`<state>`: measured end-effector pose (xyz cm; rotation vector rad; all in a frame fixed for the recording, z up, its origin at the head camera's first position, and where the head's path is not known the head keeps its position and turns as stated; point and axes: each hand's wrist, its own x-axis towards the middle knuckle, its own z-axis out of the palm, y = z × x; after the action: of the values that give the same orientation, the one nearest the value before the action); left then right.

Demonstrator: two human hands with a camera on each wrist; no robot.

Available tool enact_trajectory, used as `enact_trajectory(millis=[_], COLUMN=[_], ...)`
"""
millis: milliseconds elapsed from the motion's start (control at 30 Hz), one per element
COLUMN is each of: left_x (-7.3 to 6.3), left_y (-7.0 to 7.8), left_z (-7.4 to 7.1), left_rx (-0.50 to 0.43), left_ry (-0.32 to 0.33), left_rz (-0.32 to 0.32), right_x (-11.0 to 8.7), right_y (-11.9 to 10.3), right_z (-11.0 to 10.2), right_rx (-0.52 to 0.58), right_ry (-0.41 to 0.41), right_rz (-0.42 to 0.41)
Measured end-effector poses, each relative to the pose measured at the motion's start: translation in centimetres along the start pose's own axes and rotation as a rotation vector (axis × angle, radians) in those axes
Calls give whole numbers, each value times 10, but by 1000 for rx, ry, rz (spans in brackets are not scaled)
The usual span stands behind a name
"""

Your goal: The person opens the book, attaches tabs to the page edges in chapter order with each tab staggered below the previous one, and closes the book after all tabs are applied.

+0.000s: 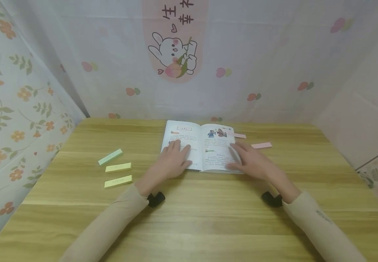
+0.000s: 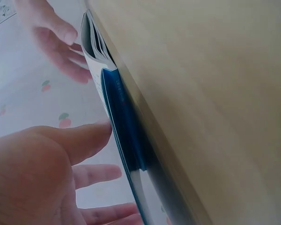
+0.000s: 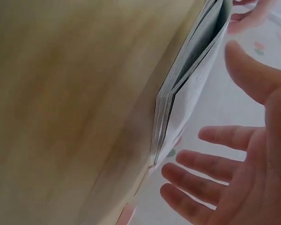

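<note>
An open book (image 1: 217, 160) with printed text and coloured drawings lies at the back of the wooden table. My left hand (image 1: 172, 162) rests on its left page with straight, slightly spread fingers. In the left wrist view the thumb meets the edge of the book's blue cover (image 2: 124, 117). Over the right page's outer edge is my right hand (image 1: 252, 160), its fingers spread and holding nothing. The right wrist view has those fingers (image 3: 210, 166) straight beside the page edges; contact cannot be told. A pink strip (image 1: 240, 135) sticks out from the book's right side.
Right of the book lies a pink sticky-note pad (image 1: 262, 145). On the left of the table (image 1: 202, 222) are a green pad (image 1: 110, 157) and two yellow pads (image 1: 118, 167). A printed white curtain (image 1: 257, 54) hangs behind the table, with flowered cloth (image 1: 19, 116) at the left.
</note>
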<state>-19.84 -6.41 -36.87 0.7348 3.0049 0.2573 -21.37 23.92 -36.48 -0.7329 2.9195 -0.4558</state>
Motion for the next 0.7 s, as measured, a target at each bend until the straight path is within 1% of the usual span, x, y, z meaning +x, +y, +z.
enact_trajectory(millis=[200, 333, 500, 700], left_x=[-7, -11, -15, -16], left_y=[-6, -10, -10, -9], left_z=[2, 2, 0, -3], left_rx=[-20, -40, -83, -92], left_ry=[-25, -61, -113, -153], left_rz=[9, 5, -3, -11], right_x=[-8, -9, -9, -8], right_y=[5, 6, 4, 4], right_z=[2, 2, 1, 3], right_rx=[-14, -4, 12, 23], right_ry=[-30, -38, -42, -59], right_rz=[-27, -50, -79, -84])
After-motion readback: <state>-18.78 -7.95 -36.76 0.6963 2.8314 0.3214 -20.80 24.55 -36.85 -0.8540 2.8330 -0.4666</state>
